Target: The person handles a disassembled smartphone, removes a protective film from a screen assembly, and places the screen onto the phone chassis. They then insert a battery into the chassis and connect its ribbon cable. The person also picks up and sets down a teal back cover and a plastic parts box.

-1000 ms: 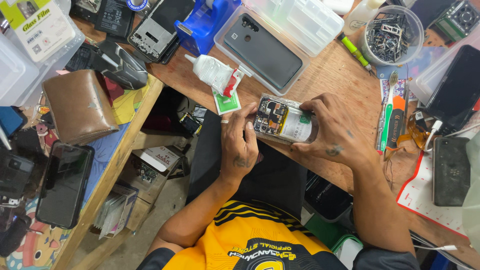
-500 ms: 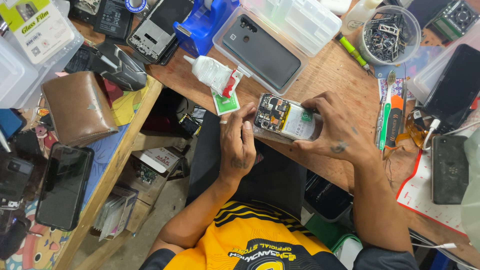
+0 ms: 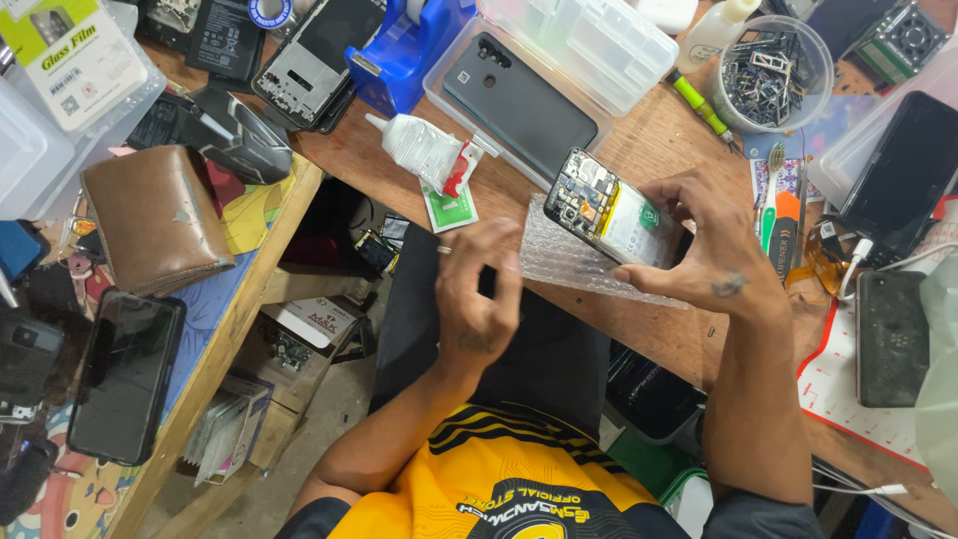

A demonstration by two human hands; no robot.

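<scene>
Head view: the right hand (image 3: 714, 255) has lifted the opened phone (image 3: 614, 208) higher off the bench (image 3: 639, 150), fingers gripping its edge. The left hand (image 3: 477, 289) has let go, fingers loosely curled, empty, beside bubble wrap (image 3: 574, 262).

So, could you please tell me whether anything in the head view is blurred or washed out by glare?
In the head view, the left hand shows motion blur at its fingers, while the right hand and the opened phone it holds look sharp. Lighting is soft and even; only the clear plastic box looks pale and bright, without harsh shadows.
</scene>
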